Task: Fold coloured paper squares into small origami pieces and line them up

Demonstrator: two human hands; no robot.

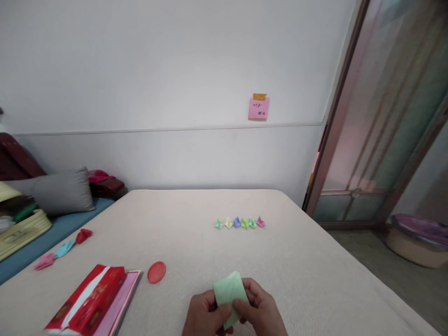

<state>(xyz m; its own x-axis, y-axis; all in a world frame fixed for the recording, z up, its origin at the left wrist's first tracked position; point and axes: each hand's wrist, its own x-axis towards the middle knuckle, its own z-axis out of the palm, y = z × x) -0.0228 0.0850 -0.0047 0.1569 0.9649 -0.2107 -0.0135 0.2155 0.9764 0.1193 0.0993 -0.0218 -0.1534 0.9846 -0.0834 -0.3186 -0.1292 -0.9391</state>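
Observation:
A small folded piece of pale green paper (pixel 230 291) is held up just above the table's near edge, with crease lines on its face. My left hand (pixel 206 315) pinches its lower left side, thumb in front and fingers behind. On the right side, my right hand (pixel 261 308) grips the same paper, its thumb pressed on the front near the other thumb. The paper's lower part is partly covered by both thumbs. Farther back on the table, several small folded paper figures (pixel 237 222) in green, yellow, blue and pink stand in a row.
A red round lid (pixel 156 272) lies left of my hands. Beyond it are a red and white packet (pixel 89 298) on pink sheets (pixel 121 303) and red, blue and pink folded pieces (pixel 65 248) near the left edge. A wall (pixel 175 158) stands behind the table (pixel 168 210).

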